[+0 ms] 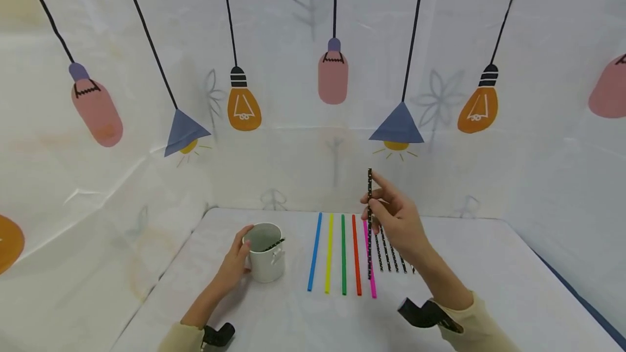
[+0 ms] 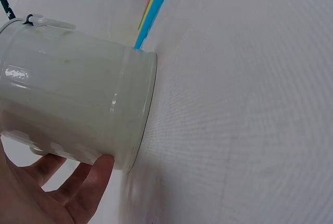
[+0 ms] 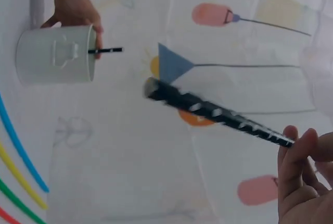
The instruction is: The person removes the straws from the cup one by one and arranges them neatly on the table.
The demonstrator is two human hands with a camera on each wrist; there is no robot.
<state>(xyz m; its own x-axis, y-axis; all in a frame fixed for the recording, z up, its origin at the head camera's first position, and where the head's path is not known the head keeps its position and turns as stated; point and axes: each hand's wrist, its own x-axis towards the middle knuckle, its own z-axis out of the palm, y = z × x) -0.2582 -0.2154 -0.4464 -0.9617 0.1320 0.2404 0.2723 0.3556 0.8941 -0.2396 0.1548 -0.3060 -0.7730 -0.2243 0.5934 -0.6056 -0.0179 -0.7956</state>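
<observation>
My left hand (image 1: 231,265) grips the side of a small white metal bucket (image 1: 267,266), which stands upright on the table. In the left wrist view, the fingers (image 2: 96,182) lie along the bucket's side. Inside the bucket leans a black straw with white specks (image 1: 275,244), its tip above the rim. To the right, my right hand (image 1: 403,227) pinches another black speckled straw (image 1: 370,183) between thumb and fingers. That straw hangs upright above the table, in front of a pink straw (image 1: 374,287). The right wrist view shows its free end (image 3: 171,96) up close.
Blue (image 1: 315,251), yellow (image 1: 329,254), green (image 1: 344,254) and red straws (image 1: 357,254) lie side by side on the white table (image 1: 303,319). Several black speckled straws (image 1: 393,254) lie right of them, partly behind my right hand. A lamp-printed sheet (image 1: 293,167) hangs behind.
</observation>
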